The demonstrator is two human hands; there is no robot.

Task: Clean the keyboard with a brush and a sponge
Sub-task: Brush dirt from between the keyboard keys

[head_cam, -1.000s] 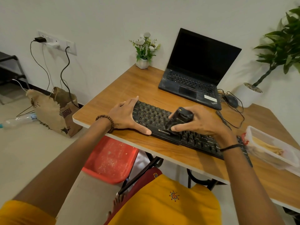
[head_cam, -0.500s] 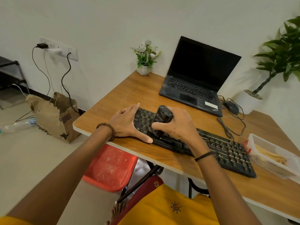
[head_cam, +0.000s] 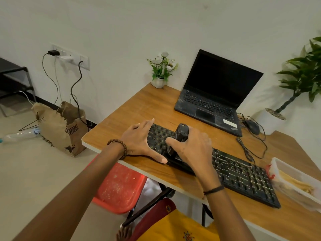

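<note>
A black keyboard (head_cam: pixel 243 174) lies slanted along the near edge of the wooden desk (head_cam: pixel 139 108). My left hand (head_cam: pixel 140 141) rests flat on the keyboard's left end, fingers spread and thumb along the front edge. My right hand (head_cam: pixel 192 148) grips a black brush (head_cam: pixel 180 134) upright, its lower end down on the keys at the left part of the keyboard. The bristles are hidden by my fingers. No sponge is in sight.
An open black laptop (head_cam: pixel 213 101) stands behind the keyboard, with a mouse (head_cam: pixel 252 126) and loose cable to its right. A clear plastic box (head_cam: pixel 295 181) sits at the desk's right edge. A small flower pot (head_cam: pixel 160 73) is at the back corner. A red stool (head_cam: pixel 119 186) stands below.
My right hand carried the brush leftward along the keyboard, from its middle to its left part beside my left hand. My left hand stayed in place.
</note>
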